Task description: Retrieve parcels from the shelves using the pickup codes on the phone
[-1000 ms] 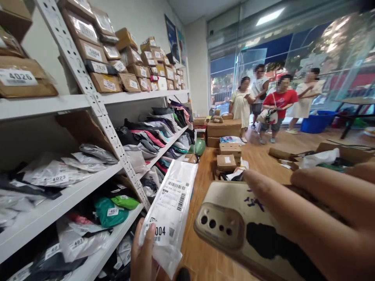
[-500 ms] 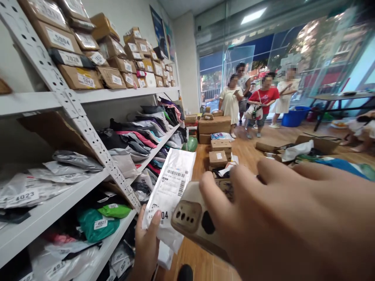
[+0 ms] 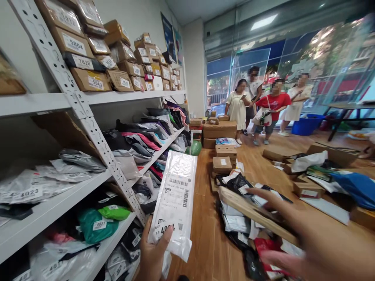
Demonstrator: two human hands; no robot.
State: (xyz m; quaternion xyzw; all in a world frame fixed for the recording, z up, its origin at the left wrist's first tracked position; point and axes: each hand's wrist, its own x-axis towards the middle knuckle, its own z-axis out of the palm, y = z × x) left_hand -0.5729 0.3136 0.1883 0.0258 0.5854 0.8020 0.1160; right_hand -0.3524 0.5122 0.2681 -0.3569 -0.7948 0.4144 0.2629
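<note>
Left hand (image 3: 152, 255) at bottom centre, fingers closed on the lower end of a white plastic parcel (image 3: 175, 203), thumb pressed over its number sticker. Parcel held upright, tilted slightly right, barcode label facing the camera, just right of the shelf rack (image 3: 88, 117).

Right hand (image 3: 316, 246) bottom right, blurred, fingers spread around a tan phone (image 3: 252, 212) seen edge-on; it has the phone, how tight the grip is cannot tell. Phone sits right of the parcel, not touching it.

Directly beyond the phone: heap of black, white and red mailer bags (image 3: 243, 230) on the wood floor (image 3: 205, 187). Past that, stacked cardboard boxes (image 3: 224, 150), bigger ones behind.

Left side: lowest shelf shows a green bag (image 3: 96, 224) tagged 4021, middle shelf grey bags (image 3: 58, 171) with a 4023 tag, further along dark soft packs. Top shelf rows of numbered cartons (image 3: 90, 80), 5004, 7028 readable.

Right floor: open flat cartons, white bag, blue bag (image 3: 354, 187). Far back: four people (image 3: 265, 103) standing by the glass front, blue tub (image 3: 306, 125) beside them, dark table (image 3: 348, 107) at far right.
</note>
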